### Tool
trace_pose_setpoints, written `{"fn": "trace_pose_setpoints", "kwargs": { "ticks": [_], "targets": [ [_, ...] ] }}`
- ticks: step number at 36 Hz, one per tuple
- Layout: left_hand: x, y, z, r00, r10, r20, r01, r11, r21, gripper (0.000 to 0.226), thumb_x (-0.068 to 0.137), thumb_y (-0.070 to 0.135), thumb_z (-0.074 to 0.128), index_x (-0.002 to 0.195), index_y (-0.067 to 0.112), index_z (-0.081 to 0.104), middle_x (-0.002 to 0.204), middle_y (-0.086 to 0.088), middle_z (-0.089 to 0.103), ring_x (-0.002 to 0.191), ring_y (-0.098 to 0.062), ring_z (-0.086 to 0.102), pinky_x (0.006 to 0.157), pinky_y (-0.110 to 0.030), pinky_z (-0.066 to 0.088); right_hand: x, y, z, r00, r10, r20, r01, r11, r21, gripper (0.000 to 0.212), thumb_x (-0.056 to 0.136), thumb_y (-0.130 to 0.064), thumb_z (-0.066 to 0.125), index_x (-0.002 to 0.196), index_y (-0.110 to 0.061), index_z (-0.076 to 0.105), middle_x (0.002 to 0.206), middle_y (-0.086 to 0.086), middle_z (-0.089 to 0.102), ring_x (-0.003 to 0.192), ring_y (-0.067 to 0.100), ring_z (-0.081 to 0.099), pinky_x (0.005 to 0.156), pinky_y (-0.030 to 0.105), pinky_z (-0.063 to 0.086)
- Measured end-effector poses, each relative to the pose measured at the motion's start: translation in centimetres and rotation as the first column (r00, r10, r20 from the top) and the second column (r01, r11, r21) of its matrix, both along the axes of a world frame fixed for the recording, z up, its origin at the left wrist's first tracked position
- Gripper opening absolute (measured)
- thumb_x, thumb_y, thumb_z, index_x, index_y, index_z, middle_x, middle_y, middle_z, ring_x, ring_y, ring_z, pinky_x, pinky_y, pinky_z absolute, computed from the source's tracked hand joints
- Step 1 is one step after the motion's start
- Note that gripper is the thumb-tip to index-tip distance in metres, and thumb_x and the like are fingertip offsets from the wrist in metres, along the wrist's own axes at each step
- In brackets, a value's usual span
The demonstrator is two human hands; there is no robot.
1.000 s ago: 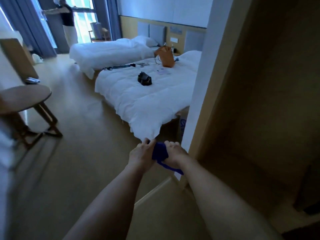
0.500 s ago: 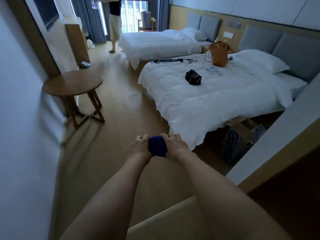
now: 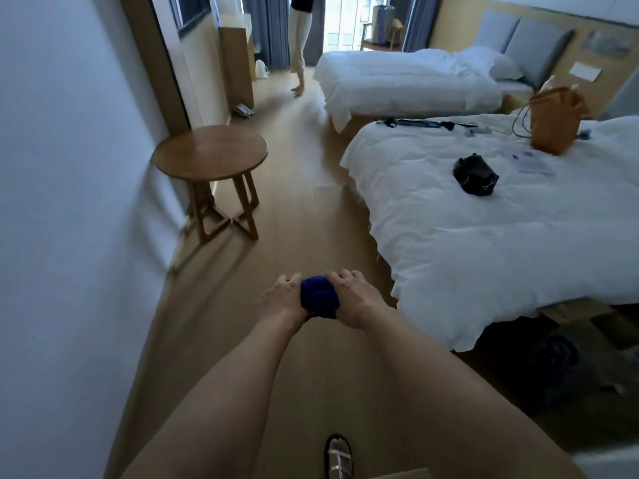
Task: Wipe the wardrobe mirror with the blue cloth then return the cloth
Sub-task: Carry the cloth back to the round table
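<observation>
The blue cloth (image 3: 318,298) is bunched into a small wad, held out in front of me above the wooden floor. My left hand (image 3: 280,298) grips its left side and my right hand (image 3: 356,299) grips its right side, fingers curled over the top. Both forearms reach forward from the bottom of the view. No wardrobe mirror is in view.
A round wooden side table (image 3: 210,154) stands against the white wall (image 3: 62,202) on the left. On the right is a white bed (image 3: 501,236) with a black pouch (image 3: 475,175) and an orange bag (image 3: 556,119). A second bed (image 3: 408,79) and a person (image 3: 300,39) are farther back.
The view has swung left, away from the wall corner and dark recess, into the room. The loose tail of the cloth has been gathered into a wad between both hands.
</observation>
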State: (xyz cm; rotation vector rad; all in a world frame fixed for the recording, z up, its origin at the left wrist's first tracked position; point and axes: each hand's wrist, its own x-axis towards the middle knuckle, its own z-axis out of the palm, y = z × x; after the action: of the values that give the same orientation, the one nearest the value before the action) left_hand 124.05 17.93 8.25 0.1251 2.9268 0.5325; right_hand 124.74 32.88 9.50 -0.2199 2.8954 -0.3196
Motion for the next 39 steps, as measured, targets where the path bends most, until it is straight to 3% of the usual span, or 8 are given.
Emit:
{"fn": "trace_pose_setpoints", "kwargs": {
  "ticks": [8, 20, 24, 31, 36, 39],
  "targets": [
    [-10.9, 3.8, 1.8, 0.998, 0.055, 0.012, -0.055, 0.998, 0.013, 0.048, 0.077, 0.039, 0.071, 0.118, 0.027, 0.048, 0.112, -0.002, 0.052, 0.094, -0.022, 0.057, 0.079, -0.037, 0.051, -12.5, 4.1, 1.5, 0.996, 0.088, -0.005, -0.089, 0.996, -0.02, 0.06, 0.082, -0.021, 0.066, 0.135, -0.023, 0.037, 0.13, 0.007, 0.047, 0.122, 0.027, 0.04, 0.095, 0.044, 0.045],
    [-24.6, 4.5, 1.8, 0.991, 0.131, -0.021, -0.129, 0.988, 0.09, 0.047, 0.08, 0.033, 0.07, 0.121, 0.027, 0.048, 0.111, -0.002, 0.052, 0.089, -0.018, 0.054, 0.072, -0.032, 0.047, -27.2, 4.4, 1.4, 0.984, 0.171, -0.048, -0.171, 0.985, -0.005, 0.063, 0.081, -0.019, 0.066, 0.136, -0.023, 0.035, 0.13, 0.006, 0.046, 0.121, 0.027, 0.04, 0.093, 0.042, 0.045],
    [-29.9, 4.2, 1.3, 0.99, 0.139, -0.02, -0.137, 0.987, 0.081, 0.046, 0.08, 0.034, 0.069, 0.12, 0.027, 0.048, 0.11, -0.002, 0.052, 0.091, -0.02, 0.055, 0.077, -0.036, 0.051, -32.3, 4.0, 0.8, 0.984, 0.165, -0.07, -0.164, 0.986, 0.02, 0.063, 0.082, -0.019, 0.065, 0.136, -0.023, 0.034, 0.131, 0.006, 0.046, 0.121, 0.027, 0.041, 0.093, 0.042, 0.044],
    [-40.9, 2.6, 0.7, 0.989, 0.145, -0.034, -0.142, 0.987, 0.078, 0.048, 0.083, 0.034, 0.067, 0.126, 0.029, 0.046, 0.112, -0.002, 0.052, 0.093, -0.019, 0.057, 0.078, -0.034, 0.051, -42.9, 1.8, 0.9, 0.983, 0.161, -0.093, -0.153, 0.984, 0.089, 0.063, 0.084, -0.017, 0.062, 0.139, -0.023, 0.031, 0.135, 0.007, 0.044, 0.125, 0.027, 0.038, 0.099, 0.044, 0.039],
    [-48.8, 0.5, 1.2, 0.988, 0.147, -0.044, -0.144, 0.987, 0.065, 0.048, 0.083, 0.036, 0.066, 0.126, 0.029, 0.047, 0.111, -0.001, 0.052, 0.089, -0.017, 0.056, 0.07, -0.029, 0.047, -50.6, -0.3, 2.1, 0.984, 0.162, -0.079, -0.154, 0.983, 0.104, 0.061, 0.086, -0.017, 0.061, 0.139, -0.023, 0.031, 0.135, 0.006, 0.043, 0.125, 0.026, 0.037, 0.101, 0.044, 0.037],
    [-53.4, -0.6, 1.2, 0.989, 0.144, -0.029, -0.142, 0.988, 0.068, 0.048, 0.082, 0.037, 0.067, 0.125, 0.029, 0.046, 0.109, -0.001, 0.052, 0.091, -0.02, 0.058, 0.073, -0.033, 0.05, -54.9, -1.1, 2.4, 0.982, 0.171, -0.076, -0.163, 0.98, 0.11, 0.061, 0.086, -0.016, 0.061, 0.139, -0.022, 0.031, 0.136, 0.007, 0.043, 0.126, 0.027, 0.037, 0.102, 0.044, 0.037]
  ]
}}
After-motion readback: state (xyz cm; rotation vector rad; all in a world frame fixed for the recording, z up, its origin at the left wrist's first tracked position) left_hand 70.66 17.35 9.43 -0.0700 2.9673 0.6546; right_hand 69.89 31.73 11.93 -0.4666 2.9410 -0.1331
